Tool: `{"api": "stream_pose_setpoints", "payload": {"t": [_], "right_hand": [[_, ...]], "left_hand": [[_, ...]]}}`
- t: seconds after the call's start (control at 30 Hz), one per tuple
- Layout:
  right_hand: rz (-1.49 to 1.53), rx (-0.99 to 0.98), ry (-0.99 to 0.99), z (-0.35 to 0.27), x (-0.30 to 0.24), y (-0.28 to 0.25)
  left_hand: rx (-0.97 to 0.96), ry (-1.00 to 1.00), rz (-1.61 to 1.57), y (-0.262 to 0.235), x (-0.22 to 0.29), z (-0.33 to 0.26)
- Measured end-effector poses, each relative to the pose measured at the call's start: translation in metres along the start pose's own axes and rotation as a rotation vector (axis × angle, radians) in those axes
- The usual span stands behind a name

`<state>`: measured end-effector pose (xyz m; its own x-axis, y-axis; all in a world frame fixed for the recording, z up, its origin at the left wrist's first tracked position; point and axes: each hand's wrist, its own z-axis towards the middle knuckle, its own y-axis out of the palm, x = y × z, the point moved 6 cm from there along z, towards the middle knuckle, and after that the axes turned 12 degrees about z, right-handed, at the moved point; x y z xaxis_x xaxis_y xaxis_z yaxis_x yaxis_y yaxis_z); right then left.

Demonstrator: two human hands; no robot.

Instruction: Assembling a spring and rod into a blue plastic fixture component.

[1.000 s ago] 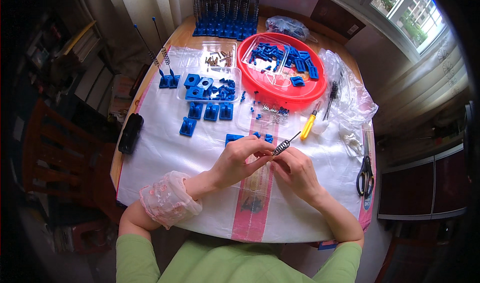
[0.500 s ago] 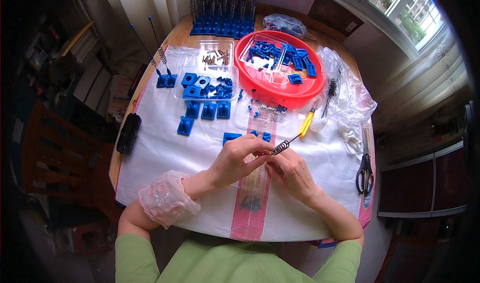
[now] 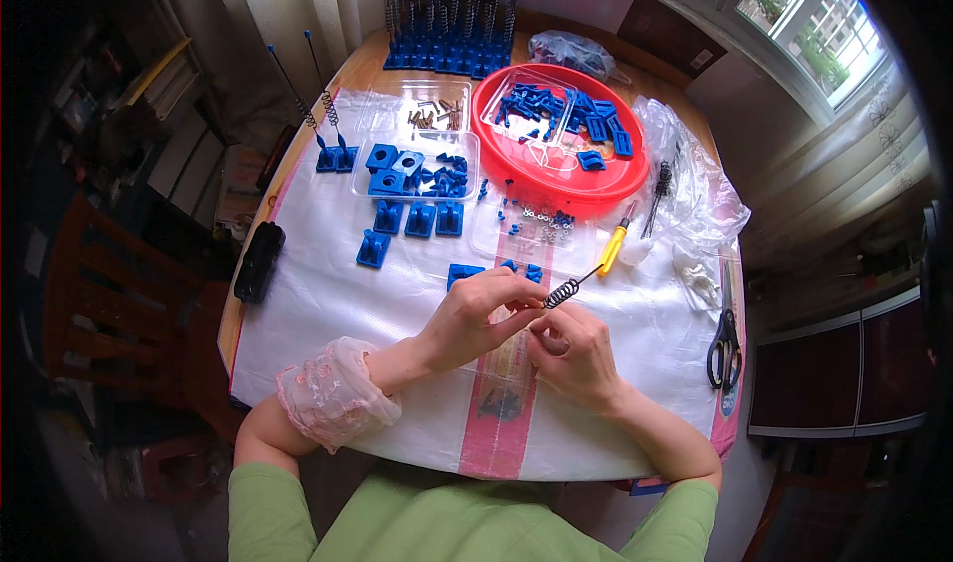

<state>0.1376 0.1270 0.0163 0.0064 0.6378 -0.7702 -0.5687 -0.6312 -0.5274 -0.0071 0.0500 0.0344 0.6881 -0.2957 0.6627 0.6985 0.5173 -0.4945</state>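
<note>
In the head view, the left hand (image 3: 475,314) and the right hand (image 3: 574,351) meet over the white plastic sheet (image 3: 328,284) near the table's front edge, and both pinch with their fingertips a small coiled spring on a thin rod (image 3: 568,287) — the rod points up and to the right, toward the yellow-handled screwdriver (image 3: 613,248). Just behind the hands lie blue plastic blocks (image 3: 417,219), further back the red round tray (image 3: 516,170) with more blue parts — black scissors (image 3: 725,344) rest at the right.
</note>
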Motion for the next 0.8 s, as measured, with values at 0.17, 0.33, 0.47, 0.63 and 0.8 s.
{"api": "stream_pose_setpoints", "payload": {"t": [0.17,0.33,0.47,0.63,0.8], "right_hand": [[-0.037,0.077,-0.028,-0.001,0.002,0.007],[-0.035,0.079,-0.004,0.001,0.001,0.006],[-0.042,0.074,0.066,0.002,0.001,0.002],[0.055,0.066,0.178,0.008,0.01,-0.007],[0.121,-0.032,0.076,0.013,0.016,-0.01]], "left_hand": [[-0.009,0.002,0.003,0.001,0.0,0.0],[-0.009,-0.009,-0.005,0.001,0.0,-0.001],[-0.006,-0.001,0.007,0.0,0.0,0.0],[-0.016,0.001,0.011,-0.001,0.001,0.001],[-0.013,0.016,0.008,0.0,0.001,0.001]]}}
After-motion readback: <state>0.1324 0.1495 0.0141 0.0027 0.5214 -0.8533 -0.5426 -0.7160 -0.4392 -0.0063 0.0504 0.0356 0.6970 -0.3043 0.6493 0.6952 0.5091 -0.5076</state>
